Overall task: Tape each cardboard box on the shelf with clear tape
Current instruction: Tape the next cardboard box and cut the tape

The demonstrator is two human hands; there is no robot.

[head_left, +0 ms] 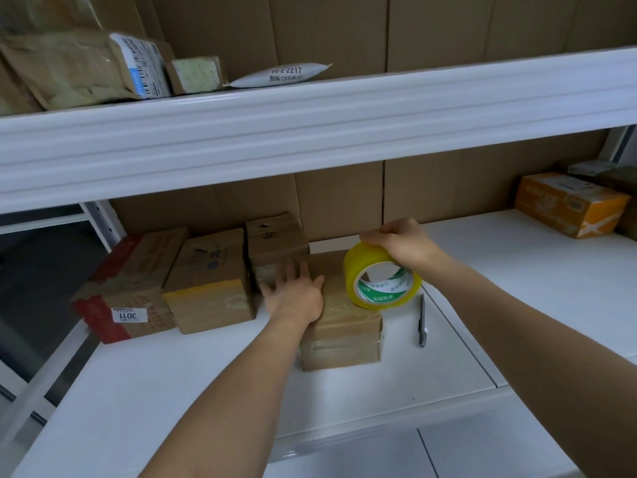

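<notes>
A small brown cardboard box (344,332) stands on the white shelf (206,374), with shiny tape across its top. My left hand (296,294) lies flat on the box's left top edge, fingers straight. My right hand (400,243) grips a yellowish roll of tape (379,281) from above, holding it upright on the box's right side. Three more cardboard boxes stand in a row to the left: one with red tape and a "3011" label (127,294), one with a yellow strip (210,281), and a taller one (275,246) just behind my left hand.
A metal utility knife (422,322) lies on the shelf right of the box. An orange box (568,205) sits at the far right. The upper shelf (310,132) carries padded envelopes and a white parcel bag (282,75). Cardboard lines the shelf's back.
</notes>
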